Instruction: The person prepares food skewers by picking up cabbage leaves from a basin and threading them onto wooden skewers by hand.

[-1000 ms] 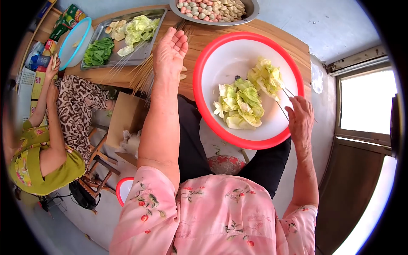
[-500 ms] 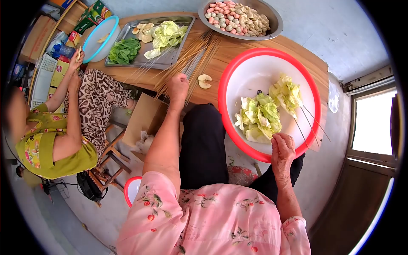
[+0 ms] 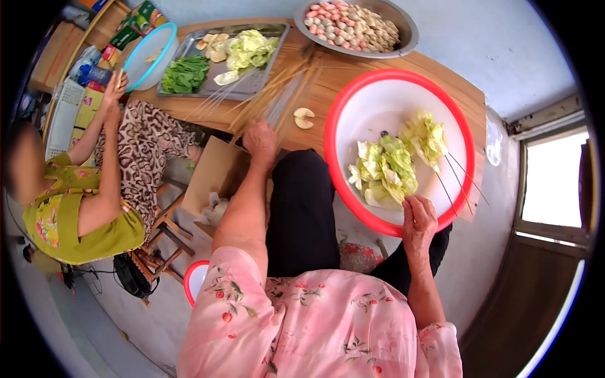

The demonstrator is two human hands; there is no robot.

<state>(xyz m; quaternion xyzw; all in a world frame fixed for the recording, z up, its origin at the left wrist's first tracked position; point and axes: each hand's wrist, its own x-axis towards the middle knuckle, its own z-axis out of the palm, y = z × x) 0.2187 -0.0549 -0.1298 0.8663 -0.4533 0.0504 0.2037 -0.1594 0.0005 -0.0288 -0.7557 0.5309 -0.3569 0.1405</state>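
Observation:
My left hand (image 3: 261, 140) is at the table's near edge, closed around the near ends of loose bamboo skewers (image 3: 268, 94). Those skewers are smeared by motion. Over the near rim of a white basin with a red rim (image 3: 336, 132), my right hand (image 3: 420, 216) has its fingertips pinched together. What they hold, if anything, is hidden. Just beyond its fingers lies a heap of lettuce leaves (image 3: 387, 173). To the right, lettuce threaded on thin skewers (image 3: 424, 138) rests in the basin, the sticks reaching over the rim.
A metal tray (image 3: 242, 90) bears leafy greens, pale slices and lettuce. Behind the basin stands a steel bowl (image 3: 413, 39) of pink and beige pieces. A round pale slice (image 3: 303, 118) lies between skewers and basin. A person (image 3: 88, 208) sits left by a blue-rimmed basin (image 3: 129, 69).
My left hand has come down toward the table's near edge, and the skewers have shifted and blurred. My right hand has barely moved.

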